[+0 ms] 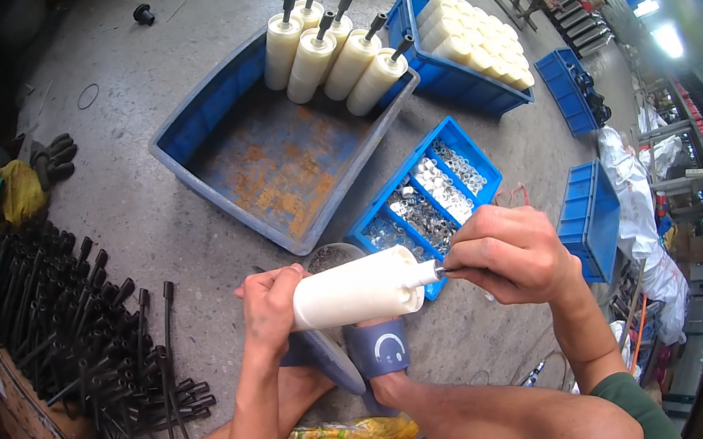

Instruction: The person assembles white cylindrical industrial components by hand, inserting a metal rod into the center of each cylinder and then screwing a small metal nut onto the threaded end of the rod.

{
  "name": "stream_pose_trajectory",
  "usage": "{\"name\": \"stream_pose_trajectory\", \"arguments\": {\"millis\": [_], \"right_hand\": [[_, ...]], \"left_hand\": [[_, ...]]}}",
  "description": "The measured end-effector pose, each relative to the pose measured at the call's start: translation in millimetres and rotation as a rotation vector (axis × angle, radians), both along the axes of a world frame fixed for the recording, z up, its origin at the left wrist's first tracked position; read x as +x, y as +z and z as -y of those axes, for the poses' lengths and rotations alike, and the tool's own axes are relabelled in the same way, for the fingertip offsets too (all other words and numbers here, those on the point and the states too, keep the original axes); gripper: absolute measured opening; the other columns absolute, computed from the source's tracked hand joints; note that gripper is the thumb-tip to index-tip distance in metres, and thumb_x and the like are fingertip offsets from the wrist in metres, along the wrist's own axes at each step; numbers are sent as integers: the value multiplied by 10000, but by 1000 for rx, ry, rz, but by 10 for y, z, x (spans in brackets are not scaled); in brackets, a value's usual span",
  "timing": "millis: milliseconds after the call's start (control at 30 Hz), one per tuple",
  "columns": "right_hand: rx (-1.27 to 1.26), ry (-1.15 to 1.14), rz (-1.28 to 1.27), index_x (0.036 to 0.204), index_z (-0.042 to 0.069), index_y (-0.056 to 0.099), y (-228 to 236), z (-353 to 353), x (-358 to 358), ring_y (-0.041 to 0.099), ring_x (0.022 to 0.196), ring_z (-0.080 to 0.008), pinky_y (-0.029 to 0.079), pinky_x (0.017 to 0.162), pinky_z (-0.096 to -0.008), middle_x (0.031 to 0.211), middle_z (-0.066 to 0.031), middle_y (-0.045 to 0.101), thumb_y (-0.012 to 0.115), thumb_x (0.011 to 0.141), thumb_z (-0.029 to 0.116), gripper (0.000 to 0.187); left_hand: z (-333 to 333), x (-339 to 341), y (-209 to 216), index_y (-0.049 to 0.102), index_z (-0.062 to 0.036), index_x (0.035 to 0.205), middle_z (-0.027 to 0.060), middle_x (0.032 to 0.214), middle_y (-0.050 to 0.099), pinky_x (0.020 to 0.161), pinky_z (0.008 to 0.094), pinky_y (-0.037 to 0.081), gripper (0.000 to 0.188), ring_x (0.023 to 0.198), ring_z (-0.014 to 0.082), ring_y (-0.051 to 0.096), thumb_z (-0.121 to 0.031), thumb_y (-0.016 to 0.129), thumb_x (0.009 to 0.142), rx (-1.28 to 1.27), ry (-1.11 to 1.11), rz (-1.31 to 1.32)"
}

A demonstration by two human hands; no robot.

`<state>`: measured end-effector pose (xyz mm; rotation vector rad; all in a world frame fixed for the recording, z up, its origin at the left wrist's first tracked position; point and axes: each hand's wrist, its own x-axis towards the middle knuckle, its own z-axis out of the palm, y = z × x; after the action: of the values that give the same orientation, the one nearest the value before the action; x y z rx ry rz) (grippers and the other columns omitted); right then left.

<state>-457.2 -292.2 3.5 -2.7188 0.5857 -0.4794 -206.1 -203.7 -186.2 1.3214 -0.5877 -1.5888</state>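
My left hand is wrapped around the closed end of a cream-white plastic roller, held level above my feet with its other end pointing right. From that end sticks a narrow white sleeve with a small dark metal tip. My right hand is closed in a pinch at this tip; the fingers mostly hide what they hold. Just beyond the roller lies a blue divided tray of small parts: clear rings, white plastic pieces and metal bits in separate compartments.
A large blue tub holds several upright rollers with black rods. Behind it, a blue crate is stacked with rollers. Black rods are heaped at left, near a dark glove. Blue bins and a rack stand right.
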Motion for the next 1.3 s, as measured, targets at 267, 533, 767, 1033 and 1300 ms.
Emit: {"name": "stream_pose_trajectory", "arguments": {"millis": [267, 533, 767, 1033, 1300], "right_hand": [[-67, 4, -60, 901, 63, 658, -6, 3, -4, 626, 646, -216, 469, 513, -322, 790, -63, 645, 816, 754, 96, 218], [113, -202, 2, 755, 54, 596, -264, -137, -28, 550, 530, -242, 429, 475, -361, 652, -65, 553, 786, 800, 133, 211], [143, -254, 262, 873, 41, 695, -261, -186, 41, 688, 674, -236, 531, 568, -321, 813, -85, 710, 812, 749, 30, 171], [37, -184, 133, 948, 32, 660, -225, -139, -46, 657, 707, -250, 513, 586, -338, 798, -87, 662, 784, 739, -15, 247], [-101, -53, 188, 889, 27, 603, -330, -37, 80, 544, 634, -266, 422, 568, -355, 732, -87, 557, 652, 861, 23, 56]], "left_hand": [[2, 23, 35, 719, 57, 783, 82, 705, 686, 576, 294, 455, 345, 600, 142, 606, -215, 561, 926, 38, -46, 47], [-1, -38, 110, 714, 72, 772, 40, 675, 670, 597, 261, 433, 351, 606, 99, 568, -206, 570, 930, -34, 43, 43], [-12, -8, 58, 708, 71, 758, 31, 663, 662, 591, 256, 432, 347, 596, 91, 561, -199, 568, 925, -23, 73, 90], [6, -33, 37, 716, 50, 755, 37, 673, 665, 590, 272, 429, 359, 606, 109, 571, -224, 565, 932, 39, -10, 52], [39, 366, 272, 761, 11, 869, 126, 795, 737, 743, 379, 520, 464, 765, 209, 667, -414, 576, 894, 168, -372, 292]]}}
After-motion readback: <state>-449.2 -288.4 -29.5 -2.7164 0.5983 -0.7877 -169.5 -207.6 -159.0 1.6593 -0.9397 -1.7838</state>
